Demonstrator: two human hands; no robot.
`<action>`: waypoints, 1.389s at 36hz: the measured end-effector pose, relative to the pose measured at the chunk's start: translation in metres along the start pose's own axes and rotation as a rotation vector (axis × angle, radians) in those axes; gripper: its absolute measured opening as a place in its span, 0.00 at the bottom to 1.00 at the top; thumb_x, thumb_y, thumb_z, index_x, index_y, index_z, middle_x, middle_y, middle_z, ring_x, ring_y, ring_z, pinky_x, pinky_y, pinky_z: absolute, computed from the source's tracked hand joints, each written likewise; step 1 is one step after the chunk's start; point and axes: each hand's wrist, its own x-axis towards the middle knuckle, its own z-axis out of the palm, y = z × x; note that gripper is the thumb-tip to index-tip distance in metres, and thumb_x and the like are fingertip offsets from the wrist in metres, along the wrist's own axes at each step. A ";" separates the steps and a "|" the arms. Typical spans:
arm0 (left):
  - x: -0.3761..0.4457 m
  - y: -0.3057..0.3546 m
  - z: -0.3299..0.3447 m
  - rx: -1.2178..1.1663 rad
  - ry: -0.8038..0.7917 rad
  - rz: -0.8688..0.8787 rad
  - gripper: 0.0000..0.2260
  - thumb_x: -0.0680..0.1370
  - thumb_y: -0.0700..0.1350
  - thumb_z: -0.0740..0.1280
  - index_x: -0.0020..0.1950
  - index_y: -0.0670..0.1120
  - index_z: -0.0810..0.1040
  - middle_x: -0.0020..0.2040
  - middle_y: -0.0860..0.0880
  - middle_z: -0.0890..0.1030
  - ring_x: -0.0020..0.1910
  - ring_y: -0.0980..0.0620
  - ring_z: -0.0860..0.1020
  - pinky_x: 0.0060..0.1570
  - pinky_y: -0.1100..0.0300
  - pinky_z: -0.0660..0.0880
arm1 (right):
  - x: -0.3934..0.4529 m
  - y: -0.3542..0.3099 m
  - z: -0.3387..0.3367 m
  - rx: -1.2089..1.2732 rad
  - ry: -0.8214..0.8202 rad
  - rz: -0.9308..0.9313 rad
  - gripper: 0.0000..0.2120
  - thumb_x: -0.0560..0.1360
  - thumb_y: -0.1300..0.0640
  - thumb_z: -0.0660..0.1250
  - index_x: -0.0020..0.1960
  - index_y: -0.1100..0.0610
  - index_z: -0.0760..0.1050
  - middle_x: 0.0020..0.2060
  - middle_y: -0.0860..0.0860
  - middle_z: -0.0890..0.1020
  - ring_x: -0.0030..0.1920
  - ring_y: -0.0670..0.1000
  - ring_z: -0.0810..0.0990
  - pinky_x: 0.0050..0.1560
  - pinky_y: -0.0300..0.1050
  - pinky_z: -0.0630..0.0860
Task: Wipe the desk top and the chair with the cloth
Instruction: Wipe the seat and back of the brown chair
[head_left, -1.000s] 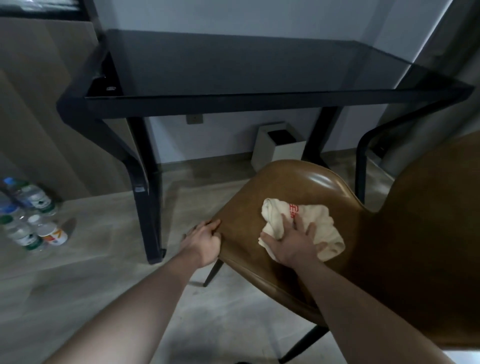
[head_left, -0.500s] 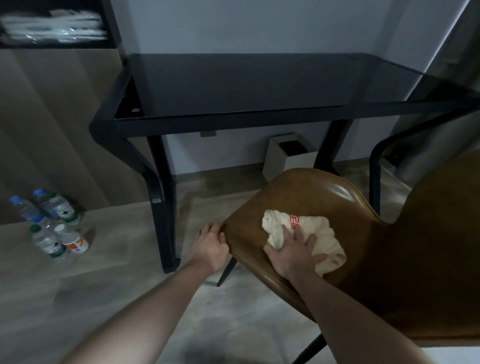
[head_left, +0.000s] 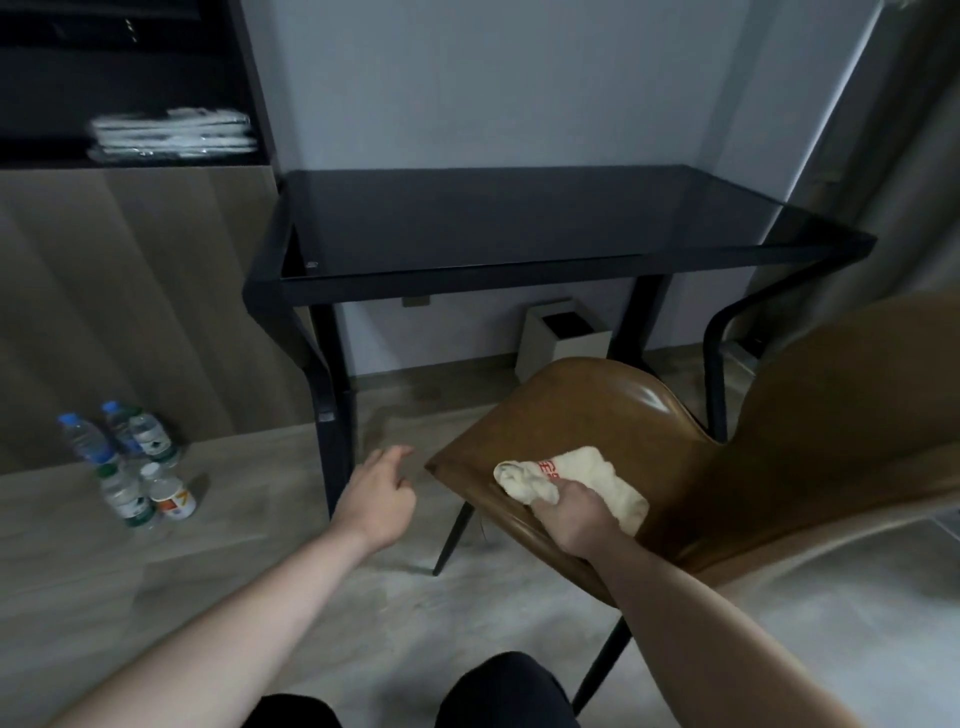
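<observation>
1. Grey wall (head_left: 519, 78) and a pale wood floor (head_left: 130, 597) fill the room, and a black desk (head_left: 493, 228) with a shiny dark top stands against the wall.
2. A brown chair (head_left: 623, 415) sits in front of the desk, on thin black legs.
3. A cream cloth (head_left: 587, 473) with red marks lies bunched up on the chair seat, near the front edge.
4. The right hand (head_left: 576, 514) is curled around the near end of the cloth and holds it down on the seat.
5. The left hand (head_left: 379, 499) hangs in the air just beside the left corner of the seat. Its fingers are loose and a bit spread, and it holds nothing.
6. Some water bottles (head_left: 124, 457) and a small white jar (head_left: 174, 496) stand together on the floor, far to the left.
7. A small white bin (head_left: 563, 343) stands on the floor under the desk, by the wall.
8. Some folded white things (head_left: 171, 137) lie on a dark shelf up on the left.
</observation>
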 end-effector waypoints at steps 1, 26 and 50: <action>-0.002 0.001 -0.001 0.007 -0.007 0.009 0.24 0.80 0.38 0.60 0.77 0.50 0.68 0.75 0.47 0.69 0.75 0.45 0.66 0.74 0.52 0.63 | -0.002 -0.001 -0.001 -0.003 -0.031 -0.004 0.27 0.78 0.37 0.60 0.74 0.46 0.69 0.68 0.50 0.74 0.69 0.58 0.71 0.72 0.62 0.66; -0.025 0.045 -0.017 -0.096 -0.030 0.024 0.28 0.76 0.31 0.59 0.75 0.50 0.71 0.76 0.51 0.65 0.77 0.50 0.63 0.76 0.54 0.59 | -0.024 -0.021 -0.047 1.180 0.166 0.179 0.19 0.82 0.48 0.66 0.70 0.54 0.76 0.54 0.53 0.84 0.58 0.57 0.82 0.68 0.58 0.76; -0.183 0.270 0.004 0.054 -0.190 0.590 0.32 0.77 0.48 0.70 0.80 0.53 0.63 0.78 0.54 0.64 0.76 0.51 0.65 0.74 0.54 0.65 | -0.242 -0.010 -0.286 1.428 0.742 -0.427 0.05 0.83 0.50 0.65 0.58 0.44 0.78 0.51 0.43 0.85 0.52 0.43 0.84 0.57 0.42 0.80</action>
